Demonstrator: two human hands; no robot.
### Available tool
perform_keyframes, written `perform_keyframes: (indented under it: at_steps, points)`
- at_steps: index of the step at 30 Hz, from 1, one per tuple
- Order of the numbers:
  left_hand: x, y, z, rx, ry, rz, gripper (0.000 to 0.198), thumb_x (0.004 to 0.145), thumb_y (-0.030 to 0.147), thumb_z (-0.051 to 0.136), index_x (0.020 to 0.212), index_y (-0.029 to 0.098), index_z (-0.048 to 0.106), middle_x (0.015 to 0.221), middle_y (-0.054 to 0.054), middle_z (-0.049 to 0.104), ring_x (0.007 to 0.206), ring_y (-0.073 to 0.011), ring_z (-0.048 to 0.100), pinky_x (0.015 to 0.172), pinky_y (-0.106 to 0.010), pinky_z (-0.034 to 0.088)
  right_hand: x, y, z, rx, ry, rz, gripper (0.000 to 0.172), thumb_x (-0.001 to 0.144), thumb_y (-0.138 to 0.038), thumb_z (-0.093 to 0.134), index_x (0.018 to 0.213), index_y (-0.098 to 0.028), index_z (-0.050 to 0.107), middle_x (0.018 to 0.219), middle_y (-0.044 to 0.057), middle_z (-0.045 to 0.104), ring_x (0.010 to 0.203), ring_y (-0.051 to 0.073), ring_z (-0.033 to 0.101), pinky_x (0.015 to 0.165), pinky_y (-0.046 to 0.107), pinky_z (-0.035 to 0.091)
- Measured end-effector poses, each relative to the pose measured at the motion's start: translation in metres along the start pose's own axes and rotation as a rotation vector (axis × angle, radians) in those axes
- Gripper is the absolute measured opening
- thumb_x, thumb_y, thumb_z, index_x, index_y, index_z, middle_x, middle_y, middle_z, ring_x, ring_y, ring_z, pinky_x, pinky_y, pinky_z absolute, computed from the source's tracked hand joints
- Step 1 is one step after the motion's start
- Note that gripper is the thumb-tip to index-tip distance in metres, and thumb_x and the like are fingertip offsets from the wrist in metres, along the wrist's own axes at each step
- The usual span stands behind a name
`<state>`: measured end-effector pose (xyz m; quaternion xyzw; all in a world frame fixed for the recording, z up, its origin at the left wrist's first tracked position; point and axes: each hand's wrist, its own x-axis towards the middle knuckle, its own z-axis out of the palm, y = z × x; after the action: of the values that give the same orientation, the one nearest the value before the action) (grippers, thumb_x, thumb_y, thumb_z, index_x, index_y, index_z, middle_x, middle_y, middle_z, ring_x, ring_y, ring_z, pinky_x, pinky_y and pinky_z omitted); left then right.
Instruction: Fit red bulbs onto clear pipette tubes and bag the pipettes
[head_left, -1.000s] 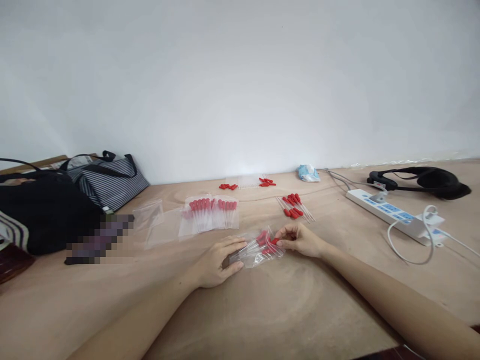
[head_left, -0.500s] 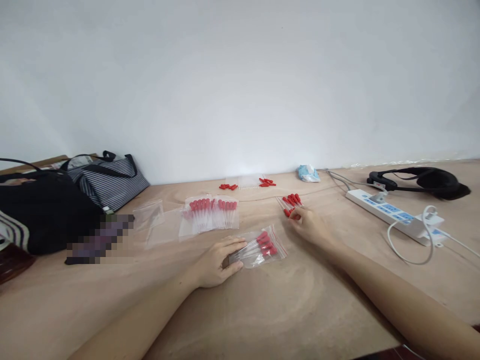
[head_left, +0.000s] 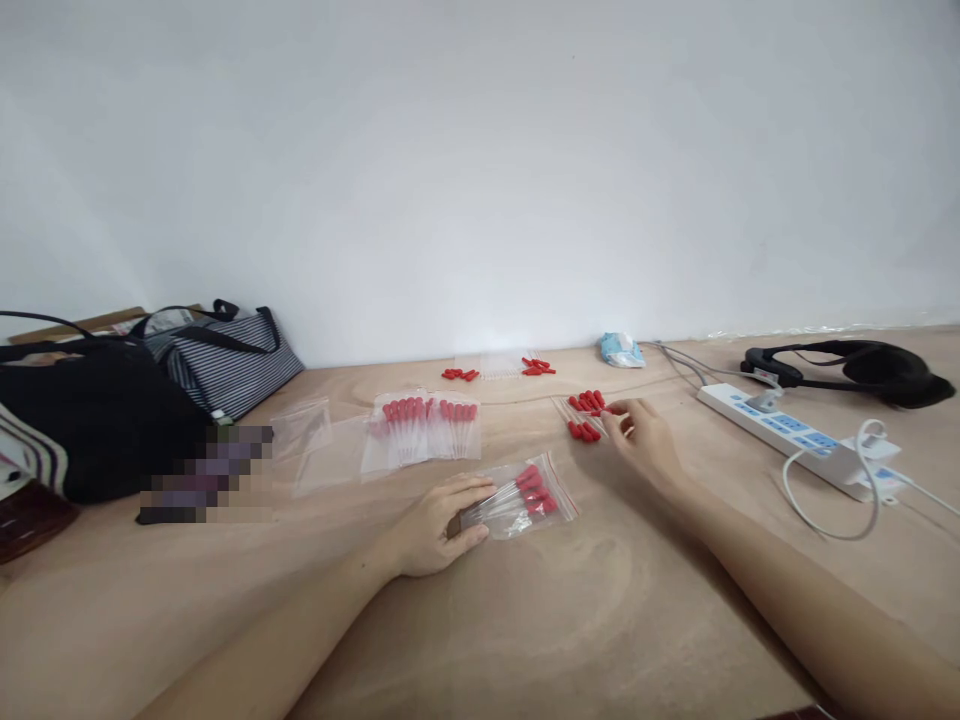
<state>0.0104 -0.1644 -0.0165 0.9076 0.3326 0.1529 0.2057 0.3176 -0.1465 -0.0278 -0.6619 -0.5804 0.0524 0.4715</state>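
Note:
My left hand [head_left: 442, 525] rests on the table with its fingers round the lower end of a clear zip bag [head_left: 517, 500], which contains several red-bulbed droppers. To the right, my right hand [head_left: 637, 435] has its thumb and forefinger pinched on a red-bulbed dropper [head_left: 602, 412] at the edge of a loose dropper pile [head_left: 585, 431]. Filled bags of droppers [head_left: 420, 430] lie beyond my left hand, with flat clear bags [head_left: 337, 450] beside them on the left. More droppers [head_left: 538, 367] lie near the wall.
A white power strip [head_left: 795, 430] with cables and a black headset [head_left: 862, 365] are on the right. A blue-and-white crumpled packet [head_left: 622, 349] sits near the wall. At the left are a striped bag [head_left: 232, 365] and a black bag [head_left: 105, 420].
My right hand has shifted slightly right, from over the front bulbs of the pile to its right edge. My left hand still keeps hold of the bag.

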Motion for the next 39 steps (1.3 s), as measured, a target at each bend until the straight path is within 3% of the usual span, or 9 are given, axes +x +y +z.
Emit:
perform_keyframes:
  at_steps: [3, 5, 9, 13, 22, 29, 34, 39]
  points:
    - [0.0, -0.001, -0.001, 0.003, 0.005, -0.003, 0.043, 0.079, 0.032, 0.05, 0.121, 0.023, 0.046, 0.128, -0.005, 0.046, 0.119, -0.0215, 0.039, 0.099, -0.04, 0.032, 0.0, 0.005, -0.002, 0.566, 0.015, 0.162, 0.026, 0.071, -0.043, 0.054, 0.08, -0.019, 0.05, 0.07, 0.001, 0.057, 0.059, 0.014, 0.057, 0.058, 0.029, 0.046]
    - [0.0, -0.002, -0.001, 0.012, 0.011, 0.001, 0.043, 0.08, 0.033, 0.05, 0.121, 0.024, 0.046, 0.128, -0.004, 0.046, 0.118, -0.0213, 0.04, 0.099, -0.039, 0.032, 0.0, 0.009, -0.001, 0.816, 0.047, 0.231, 0.028, 0.068, -0.044, 0.057, 0.078, -0.02, 0.047, 0.069, -0.001, 0.057, 0.06, 0.013, 0.058, 0.059, 0.029, 0.048]
    - [0.0, -0.002, -0.002, 0.031, 0.005, -0.002, 0.043, 0.08, 0.034, 0.049, 0.121, 0.024, 0.046, 0.128, -0.005, 0.046, 0.118, -0.0215, 0.04, 0.099, -0.039, 0.032, 0.001, 0.013, -0.002, 0.992, 0.182, 0.254, 0.03, 0.067, -0.043, 0.061, 0.078, -0.022, 0.044, 0.072, -0.002, 0.059, 0.059, 0.011, 0.059, 0.057, 0.026, 0.05]
    - [0.0, -0.001, -0.003, 0.028, 0.0, 0.005, 0.042, 0.08, 0.033, 0.049, 0.121, 0.024, 0.045, 0.127, -0.005, 0.046, 0.118, -0.0211, 0.04, 0.099, -0.039, 0.033, -0.003, 0.011, 0.002, 1.118, 0.125, 0.333, 0.028, 0.065, -0.039, 0.063, 0.075, -0.021, 0.044, 0.065, -0.003, 0.059, 0.057, 0.012, 0.06, 0.054, 0.024, 0.05]
    - [0.0, -0.002, -0.003, 0.025, 0.005, 0.0, 0.042, 0.08, 0.033, 0.049, 0.121, 0.023, 0.046, 0.128, -0.005, 0.046, 0.118, -0.0215, 0.039, 0.099, -0.038, 0.032, -0.02, -0.004, 0.009, 1.136, -0.055, 0.45, 0.026, 0.062, -0.037, 0.066, 0.07, -0.019, 0.049, 0.06, -0.002, 0.059, 0.051, 0.011, 0.058, 0.047, 0.022, 0.048]
    - [0.0, -0.002, -0.003, 0.037, -0.007, -0.009, 0.042, 0.081, 0.034, 0.048, 0.122, 0.025, 0.045, 0.128, -0.004, 0.045, 0.119, -0.0206, 0.039, 0.099, -0.038, 0.032, -0.029, -0.013, 0.015, 1.142, -0.171, 0.513, 0.018, 0.066, -0.032, 0.063, 0.068, -0.02, 0.05, 0.061, -0.001, 0.06, 0.056, 0.013, 0.06, 0.053, 0.024, 0.05]
    - [0.0, -0.001, -0.002, 0.04, -0.007, -0.012, 0.042, 0.08, 0.033, 0.048, 0.122, 0.024, 0.045, 0.128, -0.004, 0.046, 0.119, -0.0209, 0.039, 0.099, -0.038, 0.032, -0.036, -0.017, 0.016, 1.093, -0.407, 0.548, 0.02, 0.066, -0.033, 0.065, 0.07, -0.019, 0.052, 0.065, 0.0, 0.06, 0.061, 0.013, 0.061, 0.061, 0.027, 0.05]
    - [0.001, -0.002, -0.002, 0.019, 0.002, -0.012, 0.042, 0.08, 0.032, 0.049, 0.121, 0.026, 0.045, 0.128, -0.003, 0.046, 0.119, -0.0217, 0.039, 0.099, -0.039, 0.032, -0.041, -0.021, 0.016, 0.809, -0.626, 0.374, 0.028, 0.064, -0.038, 0.066, 0.078, -0.015, 0.057, 0.055, -0.003, 0.054, 0.045, 0.005, 0.049, 0.046, 0.019, 0.041]
